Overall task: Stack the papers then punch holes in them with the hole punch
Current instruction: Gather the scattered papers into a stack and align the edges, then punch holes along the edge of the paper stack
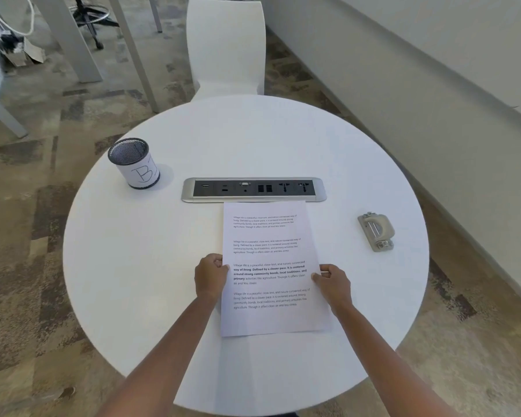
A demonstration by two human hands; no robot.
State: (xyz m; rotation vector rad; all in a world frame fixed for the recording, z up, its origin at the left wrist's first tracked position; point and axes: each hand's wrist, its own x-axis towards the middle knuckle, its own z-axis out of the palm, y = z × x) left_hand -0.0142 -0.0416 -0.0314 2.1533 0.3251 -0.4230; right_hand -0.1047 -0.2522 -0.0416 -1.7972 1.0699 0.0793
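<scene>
A person's left hand (211, 276) and right hand (333, 281) are pinching the side edges of the papers (271, 266) at the centre of a round table (133, 281), squaring them into one stack. Well apart on the right, the hole punch (376, 232) is sitting untouched; punching is apparently still waiting.
</scene>
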